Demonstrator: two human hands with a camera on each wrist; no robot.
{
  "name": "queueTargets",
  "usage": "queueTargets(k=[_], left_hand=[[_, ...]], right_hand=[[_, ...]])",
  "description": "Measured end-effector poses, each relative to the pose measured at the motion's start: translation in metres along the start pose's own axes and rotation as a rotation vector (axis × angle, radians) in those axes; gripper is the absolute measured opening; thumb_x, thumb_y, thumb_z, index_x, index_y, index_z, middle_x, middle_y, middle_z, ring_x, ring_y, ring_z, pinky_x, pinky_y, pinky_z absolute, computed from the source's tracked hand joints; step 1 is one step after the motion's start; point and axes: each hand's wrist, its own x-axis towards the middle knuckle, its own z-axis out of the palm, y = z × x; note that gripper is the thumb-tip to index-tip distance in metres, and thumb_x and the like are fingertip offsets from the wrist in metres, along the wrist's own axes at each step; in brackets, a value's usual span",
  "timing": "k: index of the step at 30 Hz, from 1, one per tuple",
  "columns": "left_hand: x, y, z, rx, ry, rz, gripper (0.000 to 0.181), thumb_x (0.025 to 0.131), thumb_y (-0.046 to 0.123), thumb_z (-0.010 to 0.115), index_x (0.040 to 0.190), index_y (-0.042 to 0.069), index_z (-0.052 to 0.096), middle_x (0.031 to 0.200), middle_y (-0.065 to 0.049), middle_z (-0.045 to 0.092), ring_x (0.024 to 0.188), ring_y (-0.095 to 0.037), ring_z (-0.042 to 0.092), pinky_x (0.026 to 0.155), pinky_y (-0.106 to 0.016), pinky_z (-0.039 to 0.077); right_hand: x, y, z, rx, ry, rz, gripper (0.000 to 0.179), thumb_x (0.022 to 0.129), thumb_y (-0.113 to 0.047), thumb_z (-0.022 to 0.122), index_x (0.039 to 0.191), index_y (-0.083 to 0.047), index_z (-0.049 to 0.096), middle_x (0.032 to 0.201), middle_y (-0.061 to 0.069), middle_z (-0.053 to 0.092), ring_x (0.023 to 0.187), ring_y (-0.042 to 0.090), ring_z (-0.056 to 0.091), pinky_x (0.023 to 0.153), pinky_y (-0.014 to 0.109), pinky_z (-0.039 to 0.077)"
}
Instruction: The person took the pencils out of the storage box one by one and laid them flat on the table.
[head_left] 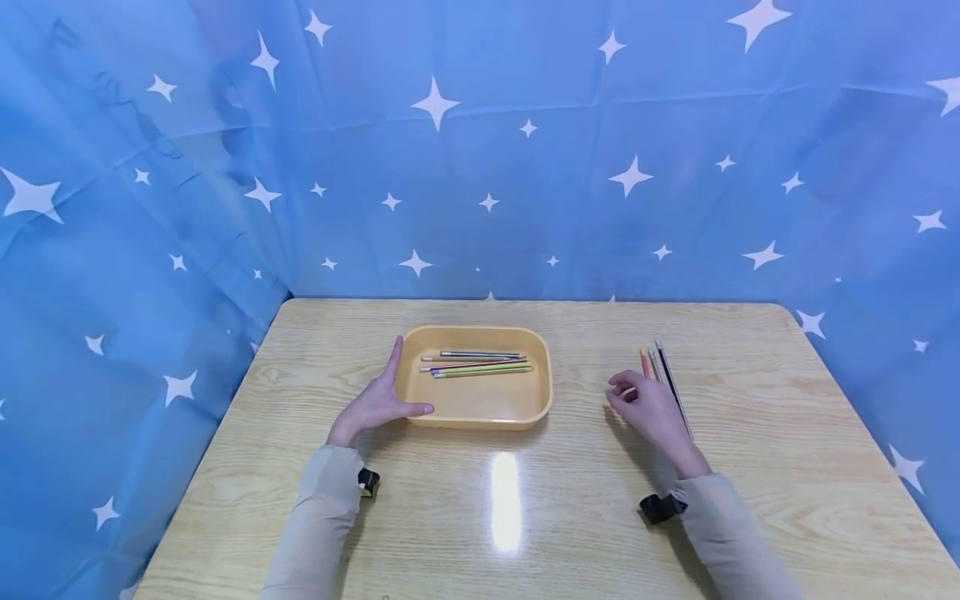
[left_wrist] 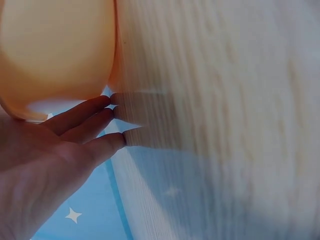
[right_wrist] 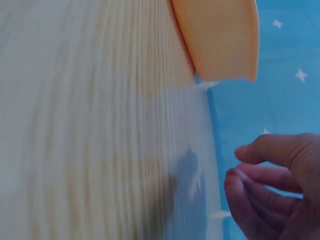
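Loosely curled and empty, the right hand (head_left: 649, 410) hung right of centre, nearer the loose pencils (head_left: 667, 367), which lay just beside it, upward and rightward, long axes slanting steeply down to the right; the left hand (head_left: 377, 402), fingers spread, touched the tan tray (head_left: 551, 375).

perhaps a curtained-off workspace: starry blue drape (head_left: 480, 154), wood-grain table (head_left: 577, 492)

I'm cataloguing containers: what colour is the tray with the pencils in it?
The tray is a plain light orange-yellow; it shows best in the head view.
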Motion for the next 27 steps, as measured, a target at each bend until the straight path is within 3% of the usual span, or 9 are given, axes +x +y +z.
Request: queueTargets(k=[15,27], left_hand=[[-0.002,0.001,-0.004,0.011,-0.036,0.035,0.138,0.068,0.041,0.088,0.152,0.02,-0.02,0.158,-0.023,-0.001,0.14,-0.044,0.015,0.111,-0.055,0.019],[0.0,0.0,-0.002,-0.026,-0.033,0.055,0.138,0.068,0.035,0.088,0.152,0.019,-0.02,0.158,-0.021,-0.001,0.141,-0.041,0.015,0.112,-0.051,0.017]], right_hand=[[0.029,-0.043,0.023,0.137,-0.041,-0.201,0.02,0.085,0.002,0.067,0.105,0.005,0.066,0.084,0.007,0.068,0.075,0.019,0.063,0.063,0.029,0.055],[0.046,-0.078,0.036,0.241,-0.051,-0.282,0.019,0.085,0.004,0.065,0.104,0.004,0.066,0.085,0.008,0.067,0.075,0.018,0.062,0.063,0.029,0.054]])
